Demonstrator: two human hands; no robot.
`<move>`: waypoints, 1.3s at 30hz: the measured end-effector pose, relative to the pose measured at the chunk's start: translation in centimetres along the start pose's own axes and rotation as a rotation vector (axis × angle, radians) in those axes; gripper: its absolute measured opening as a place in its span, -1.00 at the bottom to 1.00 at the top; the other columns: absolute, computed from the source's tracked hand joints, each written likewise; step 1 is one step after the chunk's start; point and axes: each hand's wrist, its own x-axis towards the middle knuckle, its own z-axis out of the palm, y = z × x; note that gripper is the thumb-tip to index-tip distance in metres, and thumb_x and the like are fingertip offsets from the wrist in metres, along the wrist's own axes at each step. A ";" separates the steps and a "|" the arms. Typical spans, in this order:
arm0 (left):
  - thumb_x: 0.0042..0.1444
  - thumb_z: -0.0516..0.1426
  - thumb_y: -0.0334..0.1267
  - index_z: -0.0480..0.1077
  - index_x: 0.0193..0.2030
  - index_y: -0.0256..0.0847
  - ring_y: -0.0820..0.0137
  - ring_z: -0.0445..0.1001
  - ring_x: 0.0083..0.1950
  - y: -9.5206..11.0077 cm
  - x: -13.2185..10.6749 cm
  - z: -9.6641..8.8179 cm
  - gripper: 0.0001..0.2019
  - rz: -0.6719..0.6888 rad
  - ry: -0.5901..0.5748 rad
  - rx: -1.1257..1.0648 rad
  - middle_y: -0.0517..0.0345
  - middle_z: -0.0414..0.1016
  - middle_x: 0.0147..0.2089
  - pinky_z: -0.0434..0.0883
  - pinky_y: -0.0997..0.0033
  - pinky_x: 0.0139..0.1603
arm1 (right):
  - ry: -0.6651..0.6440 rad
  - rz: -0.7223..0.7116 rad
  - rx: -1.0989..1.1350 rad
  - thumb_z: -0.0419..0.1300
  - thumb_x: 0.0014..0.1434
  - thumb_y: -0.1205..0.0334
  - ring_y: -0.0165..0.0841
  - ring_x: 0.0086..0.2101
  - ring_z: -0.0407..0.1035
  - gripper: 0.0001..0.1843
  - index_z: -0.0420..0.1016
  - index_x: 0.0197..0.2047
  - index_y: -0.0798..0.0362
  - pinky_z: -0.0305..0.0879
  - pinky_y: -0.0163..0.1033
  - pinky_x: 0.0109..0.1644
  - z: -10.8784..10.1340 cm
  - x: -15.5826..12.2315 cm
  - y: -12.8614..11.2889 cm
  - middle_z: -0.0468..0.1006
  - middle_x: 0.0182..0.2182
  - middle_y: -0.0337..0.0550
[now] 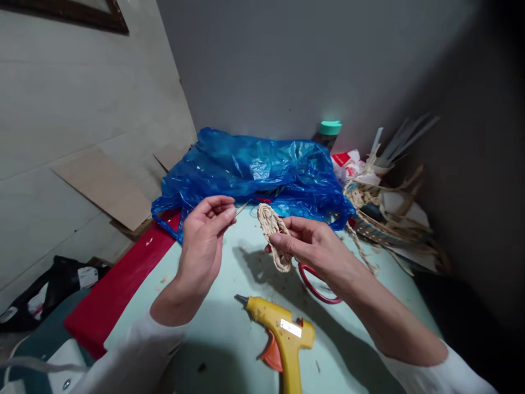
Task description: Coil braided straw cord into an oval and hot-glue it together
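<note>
1. Here, the left hand (204, 238) pinches a thin straw strip (243, 208) between thumb and fingers, its tip pointing toward the other hand.
2. The right hand (314, 241) grips a flat oval coil of straw braid (268, 223), thumb on its near face, tilted above the table (153, 287). Strip and coil are near each other, apart.
3. Below the hands, a yellow glue gun (267, 311) lies on its side, its dark nozzle pointing up and to the left.
4. Beneath the right wrist sits a red ring (320, 297), partly hidden.
5. Behind, a crumpled blue plastic bag (246, 164) spreads along the wall (287, 65).
6. Right of it stands a basket (383, 225) with straw pieces.
</note>
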 end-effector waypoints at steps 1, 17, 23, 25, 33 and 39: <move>-0.07 0.38 -0.45 0.60 -0.33 -0.23 0.54 0.45 -0.33 0.0 -0.3 0.2 -0.85 -0.017 -0.040 0.013 0.23 0.53 -0.35 0.41 0.58 -0.21 | 0.001 -0.004 0.022 0.36 0.08 -0.16 -0.38 -0.42 0.36 -0.52 0.49 -0.23 0.12 0.23 -0.29 -0.35 0.1 -0.1 -0.2 0.52 -0.40 -0.16; 0.18 0.31 -0.30 0.61 -0.22 -0.21 0.56 0.43 -0.40 0.1 -3.1 1.1 -0.94 -0.084 -0.392 0.118 0.18 0.58 -0.26 0.45 0.60 -0.39 | 0.028 -0.160 -0.047 0.26 0.28 -0.05 -0.35 -0.39 0.40 -0.67 0.35 -0.14 0.03 0.31 -0.26 -0.30 0.6 -1.1 -1.0 0.53 -0.40 -0.24; 0.19 0.30 -0.29 0.59 -0.22 -0.26 0.53 0.43 -0.43 0.5 -3.1 1.1 -0.92 -0.274 -0.435 -0.032 0.18 0.51 -0.36 0.46 0.57 -0.46 | 0.224 -0.375 -0.253 0.25 0.33 0.02 -0.37 -0.21 0.48 -0.77 0.46 -0.10 0.00 0.40 -0.26 -0.14 0.0 -1.3 -1.2 0.57 -0.18 -0.22; 0.20 0.29 -0.30 0.59 -0.23 -0.26 0.53 0.44 -0.42 0.7 -3.1 1.2 -0.93 -0.276 -0.449 -0.023 0.18 0.51 -0.35 0.47 0.57 -0.45 | 0.300 -0.508 -0.322 0.28 0.33 0.11 -0.37 -0.14 0.49 -0.80 0.47 -0.03 -0.02 0.42 -0.25 -0.04 -0.2 -1.4 -1.1 0.57 -0.09 -0.23; 0.16 0.31 -0.25 0.51 -0.31 -0.27 0.51 0.42 -0.46 0.9 -3.5 1.1 -0.87 -0.281 -0.478 0.037 0.18 0.46 -0.41 0.47 0.54 -0.45 | 0.452 -0.911 -0.649 0.33 0.25 0.44 -0.35 -0.08 0.47 -0.86 0.61 -0.11 0.09 0.38 -0.21 0.02 0.1 -1.6 -1.1 0.60 -0.11 -0.08; 0.15 0.30 -0.27 0.52 -0.29 -0.29 0.50 0.43 -0.46 0.7 -3.6 1.1 -0.88 -0.311 -0.514 0.016 0.15 0.47 -0.41 0.48 0.51 -0.43 | 0.497 -1.023 -0.719 0.28 0.26 0.51 -0.33 -0.23 0.47 -0.86 0.54 -0.23 0.08 0.36 -0.15 -0.10 0.3 -1.7 -1.4 0.62 -0.24 -0.10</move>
